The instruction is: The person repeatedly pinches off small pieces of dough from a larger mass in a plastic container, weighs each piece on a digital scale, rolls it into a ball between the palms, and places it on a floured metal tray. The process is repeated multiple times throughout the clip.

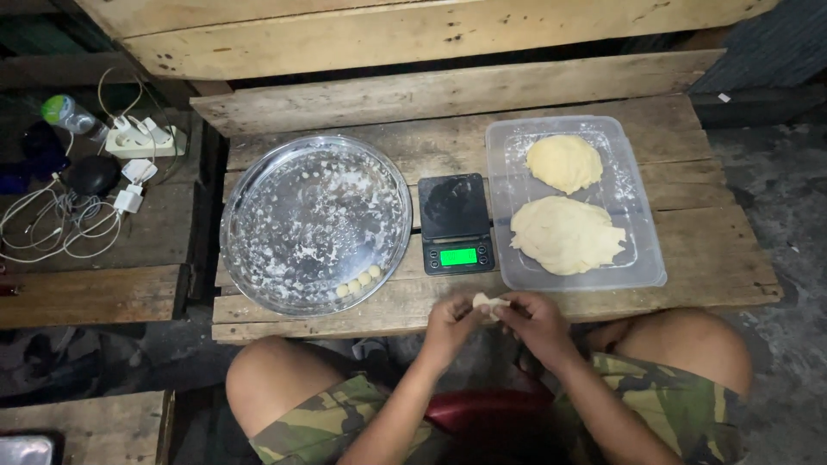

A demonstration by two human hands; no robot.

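I pinch a small dough bit (488,303) with my left hand (450,323) and right hand (536,321). Four dough balls (358,282) sit in the round metal tray (258,172).

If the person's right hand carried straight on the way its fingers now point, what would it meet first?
The right hand points left, toward the left hand; both pinch a small dough piece, so it meets that dough first, then the other fingers.

A round, flour-dusted metal tray (258,215) with four small dough balls (359,282) at its near rim sits on the rough wooden plank table (689,267). Just beside it is a small black digital scale (456,223) with a lit green display, then a clear rectangular plastic lid (642,258) bearing two flattened pale dough masses (566,234). Well apart on the left bench lie a white power strip (145,138), tangled white cables (60,228) and a plastic bottle (71,115).
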